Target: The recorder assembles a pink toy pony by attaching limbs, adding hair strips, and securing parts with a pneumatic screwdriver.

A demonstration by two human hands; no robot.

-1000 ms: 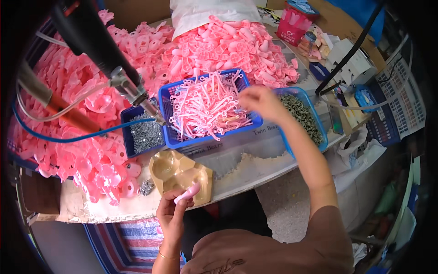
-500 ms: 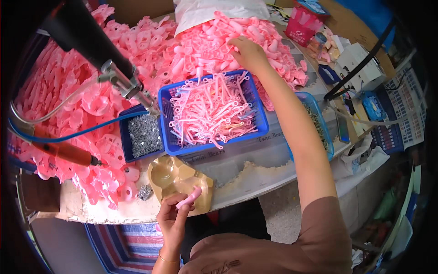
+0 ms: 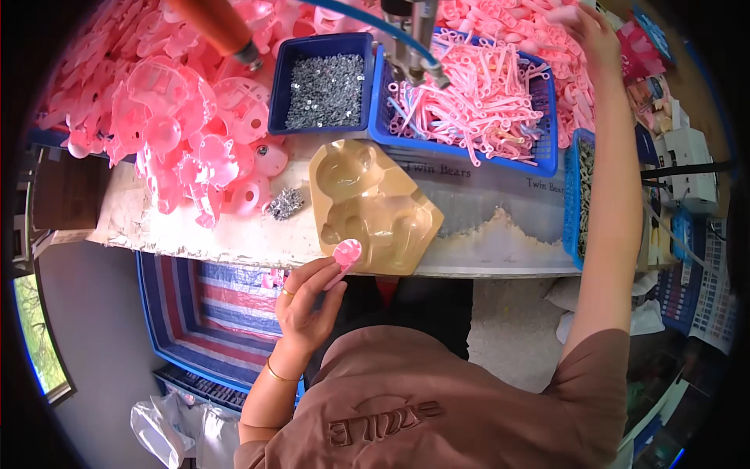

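In my left hand is a small pink plastic piece, pinched between thumb and fingers, with a rounded, open-faced end pointing up. That hand is just in front of the table edge, beside a tan moulded fixture with smooth hollows. My right arm stretches to the far right. At its end my right hand is over the heap of pink plastic parts. Motion smears its fingers, so whether they hold a part is unclear.
A blue basket holds pink stick-like parts. Left of it stands a dark blue tray of small metal pieces. An orange power tool and a metal tool head hang above. A light blue tray holds screws. Pink shells lie heaped left.
The view has shifted, so the table lies higher in the picture. The piece in my left hand now turns its open face up. My right hand remains over the pink heap.
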